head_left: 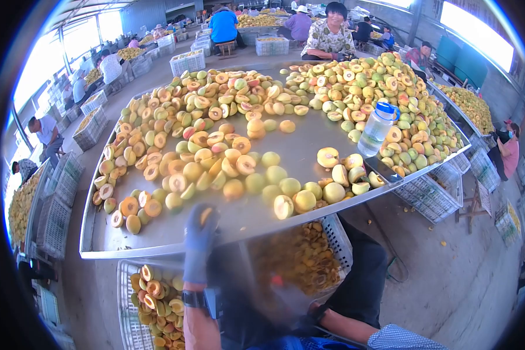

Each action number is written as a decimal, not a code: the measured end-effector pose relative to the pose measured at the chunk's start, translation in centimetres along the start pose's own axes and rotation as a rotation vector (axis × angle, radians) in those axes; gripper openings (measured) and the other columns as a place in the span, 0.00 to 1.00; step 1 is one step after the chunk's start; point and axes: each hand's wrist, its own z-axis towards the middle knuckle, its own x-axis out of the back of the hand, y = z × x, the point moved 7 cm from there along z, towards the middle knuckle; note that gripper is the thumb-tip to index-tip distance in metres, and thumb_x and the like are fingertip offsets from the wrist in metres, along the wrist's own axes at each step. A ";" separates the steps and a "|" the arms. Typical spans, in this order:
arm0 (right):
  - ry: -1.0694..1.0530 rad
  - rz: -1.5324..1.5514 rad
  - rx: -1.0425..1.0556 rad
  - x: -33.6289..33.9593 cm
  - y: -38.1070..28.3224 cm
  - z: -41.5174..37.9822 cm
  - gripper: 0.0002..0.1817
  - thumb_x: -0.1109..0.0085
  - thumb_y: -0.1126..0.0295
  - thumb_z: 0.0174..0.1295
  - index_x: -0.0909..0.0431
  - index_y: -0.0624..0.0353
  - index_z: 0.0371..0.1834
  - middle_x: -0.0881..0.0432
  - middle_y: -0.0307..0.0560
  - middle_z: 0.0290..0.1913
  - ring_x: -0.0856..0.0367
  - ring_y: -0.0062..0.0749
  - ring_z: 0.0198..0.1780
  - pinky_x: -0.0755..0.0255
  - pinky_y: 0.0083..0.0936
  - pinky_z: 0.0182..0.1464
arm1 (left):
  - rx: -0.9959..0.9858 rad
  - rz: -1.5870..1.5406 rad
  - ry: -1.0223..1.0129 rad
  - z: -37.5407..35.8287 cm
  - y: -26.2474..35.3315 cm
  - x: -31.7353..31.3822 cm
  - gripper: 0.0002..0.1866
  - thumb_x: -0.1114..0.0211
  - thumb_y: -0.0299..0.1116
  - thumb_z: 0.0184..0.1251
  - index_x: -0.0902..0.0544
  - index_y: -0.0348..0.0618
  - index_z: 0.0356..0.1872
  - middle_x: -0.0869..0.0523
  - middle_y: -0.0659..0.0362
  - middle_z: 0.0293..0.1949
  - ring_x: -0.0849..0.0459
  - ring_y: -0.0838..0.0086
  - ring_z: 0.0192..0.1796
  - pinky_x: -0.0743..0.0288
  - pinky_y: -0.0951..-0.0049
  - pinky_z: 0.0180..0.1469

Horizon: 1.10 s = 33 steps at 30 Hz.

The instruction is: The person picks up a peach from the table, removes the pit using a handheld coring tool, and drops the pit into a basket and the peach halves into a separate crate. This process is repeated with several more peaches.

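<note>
Halved and whole yellow-green fruits (245,165) lie spread over a metal table (233,224). At the table's near edge is my left hand (200,236), in a grey glove, with a fruit half (206,216) at its fingers, which look closed round it. My right hand (291,297), gloved and badly blurred, is low over my lap, below a crate of fruit pieces (309,256); something small and red (277,281) shows at it. Its fingers cannot be made out. Left of my legs stands a white crate (125,297) holding fruit halves (157,297).
A water bottle (377,129) and a dark phone (384,170) rest near the table's right edge. Across the table sits a person (331,36). More crates (430,195) stand on the floor to the right. Other people work at tables farther back.
</note>
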 end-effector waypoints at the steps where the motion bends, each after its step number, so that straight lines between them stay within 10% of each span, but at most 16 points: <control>1: -0.008 0.000 -0.002 -0.2 0.1 0.1 0.20 0.49 0.47 0.68 0.26 0.54 0.36 0.29 0.30 0.23 0.35 0.15 0.19 0.42 0.20 0.19 | -0.035 -0.035 0.013 0.0 0.2 0.1 0.09 0.38 0.31 0.68 0.21 0.41 0.46 0.18 0.62 0.35 0.22 0.82 0.32 0.27 0.79 0.30; 16: 0.066 0.023 -0.201 -0.1 -2.5 -1.5 0.18 0.50 0.49 0.69 0.26 0.52 0.32 0.30 0.30 0.20 0.35 0.16 0.17 0.42 0.20 0.19 | -0.126 -0.004 0.003 -0.1 0.1 -0.5 0.07 0.40 0.30 0.69 0.23 0.42 0.45 0.20 0.59 0.30 0.17 0.75 0.27 0.27 0.74 0.24; 33: 0.045 -0.030 -0.215 0.3 -2.7 -1.7 0.21 0.52 0.48 0.69 0.27 0.55 0.31 0.30 0.32 0.19 0.35 0.18 0.15 0.43 0.21 0.17 | -0.231 0.325 -0.102 -0.3 2.1 -1.0 0.09 0.38 0.26 0.64 0.23 0.38 0.44 0.19 0.56 0.36 0.20 0.74 0.40 0.26 0.72 0.47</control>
